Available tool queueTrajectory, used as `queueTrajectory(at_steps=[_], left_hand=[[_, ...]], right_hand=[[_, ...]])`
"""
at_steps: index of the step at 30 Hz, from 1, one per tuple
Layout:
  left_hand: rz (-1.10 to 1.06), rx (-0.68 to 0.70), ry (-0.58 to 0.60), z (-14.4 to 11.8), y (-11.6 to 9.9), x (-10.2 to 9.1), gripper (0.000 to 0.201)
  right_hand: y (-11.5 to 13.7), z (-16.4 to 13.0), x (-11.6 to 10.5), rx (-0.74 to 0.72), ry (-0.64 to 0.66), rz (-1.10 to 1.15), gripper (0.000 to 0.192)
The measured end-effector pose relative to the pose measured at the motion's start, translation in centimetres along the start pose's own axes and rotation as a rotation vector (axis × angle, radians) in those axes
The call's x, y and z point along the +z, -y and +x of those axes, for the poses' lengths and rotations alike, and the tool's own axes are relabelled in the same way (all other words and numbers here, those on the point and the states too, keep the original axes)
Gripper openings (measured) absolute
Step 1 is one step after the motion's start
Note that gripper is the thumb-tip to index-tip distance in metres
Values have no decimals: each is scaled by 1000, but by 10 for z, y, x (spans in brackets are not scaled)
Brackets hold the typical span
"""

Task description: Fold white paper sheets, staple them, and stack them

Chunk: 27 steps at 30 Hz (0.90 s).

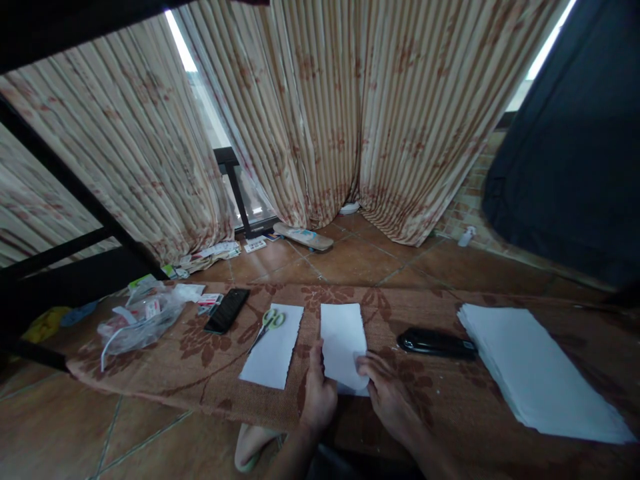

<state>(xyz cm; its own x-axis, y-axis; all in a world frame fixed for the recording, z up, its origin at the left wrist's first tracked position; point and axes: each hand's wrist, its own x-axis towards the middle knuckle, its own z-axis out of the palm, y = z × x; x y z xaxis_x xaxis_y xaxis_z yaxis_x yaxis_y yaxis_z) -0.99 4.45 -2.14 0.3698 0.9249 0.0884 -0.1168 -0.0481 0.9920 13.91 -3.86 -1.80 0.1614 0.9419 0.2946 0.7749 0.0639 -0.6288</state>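
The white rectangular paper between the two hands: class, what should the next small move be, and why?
Probably align the near end of the white rectangular paper using the right hand, with the left hand steadying the opposite side. Both hands are at its sides, and a shaded layer seems to show beneath its near edge, slightly out of line.

Wht rect. paper [343, 340] btwn hands [320, 398] [389, 390]

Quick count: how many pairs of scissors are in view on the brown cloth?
1. The scissors lie partly across the white sheet to the left of the left hand. Others could be hidden, say under the paper stack.
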Motion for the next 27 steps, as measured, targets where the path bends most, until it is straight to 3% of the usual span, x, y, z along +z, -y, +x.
queueTrajectory(at_steps=[8, 15, 19, 22, 27], left_hand=[[-7, 36, -4, 1, -2, 1, 69], [-36, 115, -212, -1, 12, -7, 50], [69, 208, -303, -6, 0, -12, 41], [298, 329, -199, -8, -20, -9, 45], [689, 359, 142, -4, -31, 12, 45]], right_hand=[[5, -1, -4, 6, -13, -50, 44], [4, -1, -3, 32, -13, -5, 46], [2, -2, -2, 44, -12, 1, 42], [0, -3, -1, 38, 3, -14, 41], [-3, -5, 1, 1, 3, -75, 44]])
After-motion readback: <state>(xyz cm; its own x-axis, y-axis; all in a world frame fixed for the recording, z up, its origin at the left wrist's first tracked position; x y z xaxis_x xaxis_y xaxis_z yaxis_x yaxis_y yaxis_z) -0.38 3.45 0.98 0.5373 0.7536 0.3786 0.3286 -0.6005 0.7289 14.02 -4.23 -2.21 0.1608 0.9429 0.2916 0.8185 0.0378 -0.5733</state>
